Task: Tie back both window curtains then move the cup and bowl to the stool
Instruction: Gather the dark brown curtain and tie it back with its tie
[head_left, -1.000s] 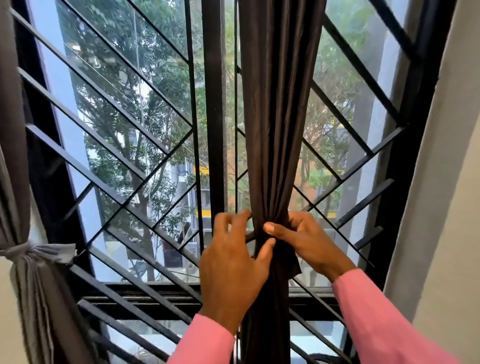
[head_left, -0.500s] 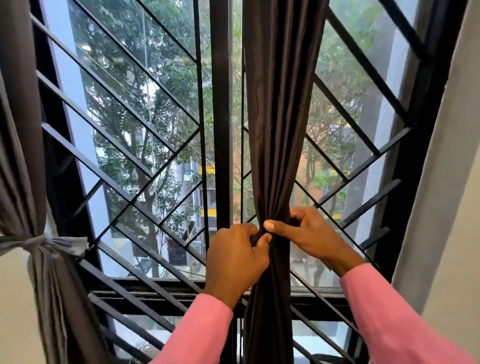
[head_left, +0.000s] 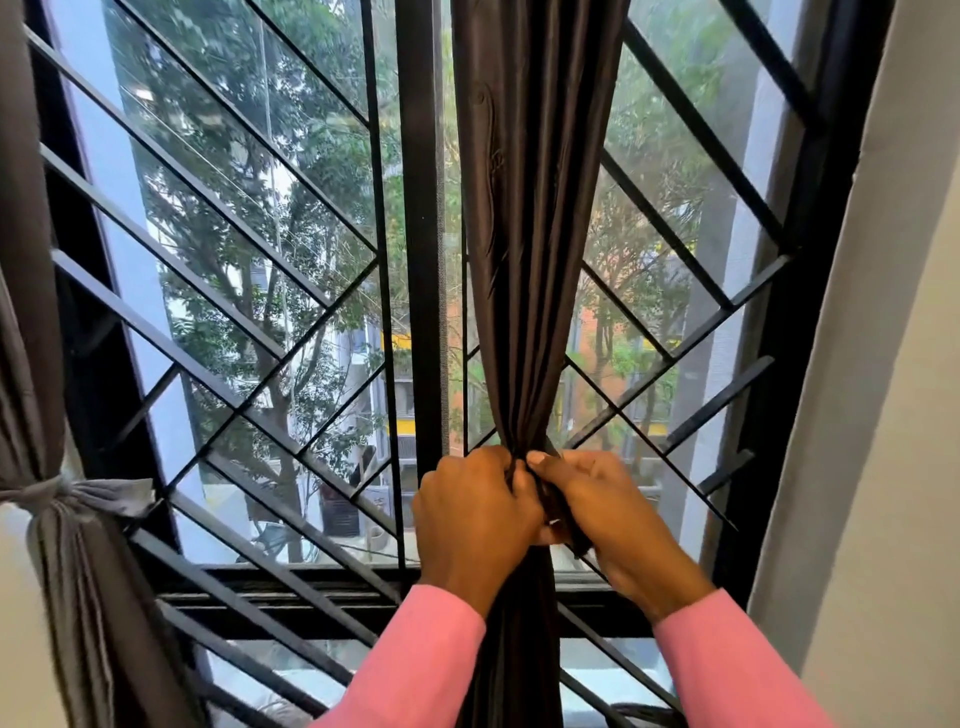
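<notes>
A dark brown curtain (head_left: 535, 234) hangs gathered into a narrow bunch at the window's middle. My left hand (head_left: 470, 519) and my right hand (head_left: 613, 519) clasp it from both sides at its waist, fingers closed on the cloth and on a dark strip there. A grey curtain (head_left: 62, 597) hangs at the far left, bound by a knotted grey tie (head_left: 67, 493). No cup, bowl or stool shows in view.
Behind the curtains is a window with a black metal grille (head_left: 249, 322) of slanted bars and a black centre post (head_left: 421, 260). A pale wall (head_left: 893, 415) rises at the right. Trees and buildings lie outside.
Both hands have closed tighter on the brown curtain and drawn together; the left fingers, spread a second ago, are now curled. The view has shifted slightly.
</notes>
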